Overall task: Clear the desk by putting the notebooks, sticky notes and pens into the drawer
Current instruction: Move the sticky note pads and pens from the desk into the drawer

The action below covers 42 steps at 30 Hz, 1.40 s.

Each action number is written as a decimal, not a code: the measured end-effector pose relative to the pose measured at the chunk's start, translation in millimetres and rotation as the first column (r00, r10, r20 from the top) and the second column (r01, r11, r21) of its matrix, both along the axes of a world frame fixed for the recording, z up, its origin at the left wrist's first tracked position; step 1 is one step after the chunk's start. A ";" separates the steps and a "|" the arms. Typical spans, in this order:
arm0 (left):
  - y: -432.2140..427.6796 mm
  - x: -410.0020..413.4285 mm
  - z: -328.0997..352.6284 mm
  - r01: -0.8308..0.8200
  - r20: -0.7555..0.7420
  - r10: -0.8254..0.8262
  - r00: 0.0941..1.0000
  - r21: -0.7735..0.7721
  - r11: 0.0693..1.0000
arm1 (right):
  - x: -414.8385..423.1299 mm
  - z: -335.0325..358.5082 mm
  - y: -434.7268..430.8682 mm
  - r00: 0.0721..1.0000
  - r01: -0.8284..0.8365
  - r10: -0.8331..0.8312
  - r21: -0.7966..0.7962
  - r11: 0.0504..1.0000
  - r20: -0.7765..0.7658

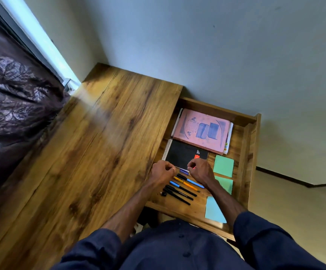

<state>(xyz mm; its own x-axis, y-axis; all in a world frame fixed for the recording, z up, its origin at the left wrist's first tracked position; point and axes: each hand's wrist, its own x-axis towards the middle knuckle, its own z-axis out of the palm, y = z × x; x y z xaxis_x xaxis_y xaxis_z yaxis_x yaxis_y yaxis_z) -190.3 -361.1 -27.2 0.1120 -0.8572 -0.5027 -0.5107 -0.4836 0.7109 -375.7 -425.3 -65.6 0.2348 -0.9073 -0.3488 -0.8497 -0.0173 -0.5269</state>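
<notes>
The open wooden drawer [246,152] holds a pink notebook [201,131] at the back and a black spiral notebook [181,154] in front of it. Several pens [183,189] lie in a row nearer me, blue, orange and black. Two green sticky note pads [223,165] and a light blue pad [214,210] lie along the drawer's right side. A purple pen [184,171] lies at the black notebook's near edge. My right hand [201,172] covers its right end with curled fingers. My left hand [162,173] hovers just left of it, fingers curled, nothing seen in it.
The wooden desk top [109,133] stretches to the left of the drawer. A dark patterned curtain [15,98] hangs at far left by a window. A grey wall stands behind the desk. A small black pen cap [163,194] lies at the left end of the pen row.
</notes>
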 end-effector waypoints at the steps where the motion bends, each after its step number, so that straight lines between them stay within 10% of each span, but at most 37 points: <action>1: -1.5 0.0 3.2 0.006 -0.013 -0.006 1.000 -0.006 1.000 | 1.4 6.1 -1.2 1.000 -0.004 0.004 -0.009 1.000 0.006; 21: 11.8 -29.5 12.1 0.213 -0.007 -0.214 0.977 -0.053 0.976 | -30.8 30.6 51.9 0.995 0.091 -0.088 -0.049 0.995 0.047; 42: 67.0 -241.5 5.3 -0.145 -0.087 0.145 0.986 0.016 0.989 | -205.7 50.6 58.9 0.962 -0.104 0.105 -0.019 0.994 0.252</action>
